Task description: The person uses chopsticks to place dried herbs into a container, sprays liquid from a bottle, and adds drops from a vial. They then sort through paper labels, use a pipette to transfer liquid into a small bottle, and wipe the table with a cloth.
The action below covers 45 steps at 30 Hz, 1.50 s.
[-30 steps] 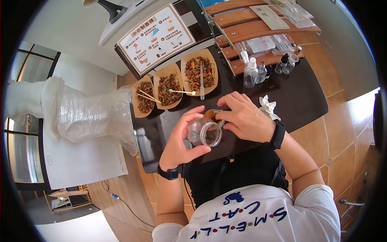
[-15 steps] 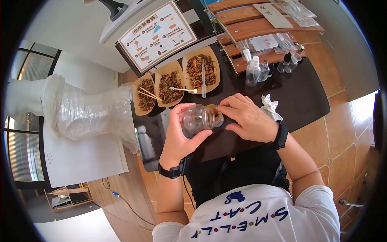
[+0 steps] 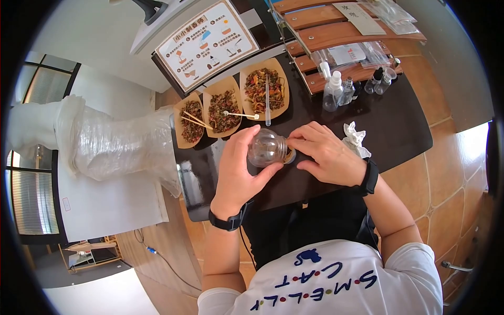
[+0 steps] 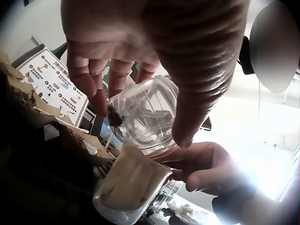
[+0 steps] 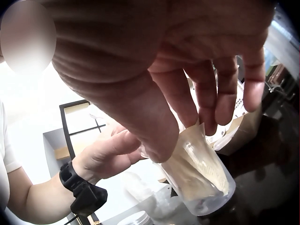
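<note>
My left hand (image 3: pixel 235 176) grips a clear round jar (image 3: pixel 265 149) with thumb and fingers around its body. The jar lies tipped on its side, mouth toward the right, up against a small translucent cup (image 5: pixel 213 206). A tan paper liner (image 5: pixel 199 164) stands inside that cup, its edge rising over the rim. Dark bits (image 4: pixel 114 116) cling inside the jar in the left wrist view. My right hand (image 3: pixel 329 157) pinches the liner's upper edge between thumb and fingers, the other fingers extended alongside.
Behind the hands on the dark table (image 3: pixel 399 134) are three paper trays of dried plant mix, one tray (image 3: pixel 286 105) with a plastic pipette (image 3: pixel 268 100) across it. Bottles (image 3: pixel 333 94) and crumpled tissue (image 3: pixel 354 137) sit to the right, near a wooden rack (image 3: pixel 325 39).
The left hand has turned the jar so its mouth swings from facing the viewer to facing right, toward the cup. The right hand stays by the cup's rim.
</note>
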Motion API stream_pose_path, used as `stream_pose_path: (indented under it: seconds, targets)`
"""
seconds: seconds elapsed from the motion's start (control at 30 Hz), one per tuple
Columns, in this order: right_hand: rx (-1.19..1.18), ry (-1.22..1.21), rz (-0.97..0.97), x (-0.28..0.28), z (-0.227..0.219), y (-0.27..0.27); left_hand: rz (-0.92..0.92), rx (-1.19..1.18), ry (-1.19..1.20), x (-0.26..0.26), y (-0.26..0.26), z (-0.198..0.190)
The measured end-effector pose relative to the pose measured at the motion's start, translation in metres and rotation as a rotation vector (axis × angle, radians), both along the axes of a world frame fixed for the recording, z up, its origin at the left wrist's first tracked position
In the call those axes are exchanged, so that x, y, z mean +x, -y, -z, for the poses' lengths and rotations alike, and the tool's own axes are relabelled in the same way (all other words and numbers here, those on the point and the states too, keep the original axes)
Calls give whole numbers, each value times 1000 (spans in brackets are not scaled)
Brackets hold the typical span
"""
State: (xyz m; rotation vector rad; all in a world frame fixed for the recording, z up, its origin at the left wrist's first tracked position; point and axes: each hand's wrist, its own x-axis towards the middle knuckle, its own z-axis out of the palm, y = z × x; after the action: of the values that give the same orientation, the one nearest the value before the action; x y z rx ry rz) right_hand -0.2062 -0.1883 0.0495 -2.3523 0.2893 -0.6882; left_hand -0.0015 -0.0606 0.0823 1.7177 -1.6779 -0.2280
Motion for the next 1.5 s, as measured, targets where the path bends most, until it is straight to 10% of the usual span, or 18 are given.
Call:
stream_pose_path:
  seconds: [1.23,1.5]
  targets:
    - [343,290,209,-5,-14,-7,48,-27,146,-10,4,14]
    - [125,319,85,11,-19,-6,27,-35,38,-10,3,20]
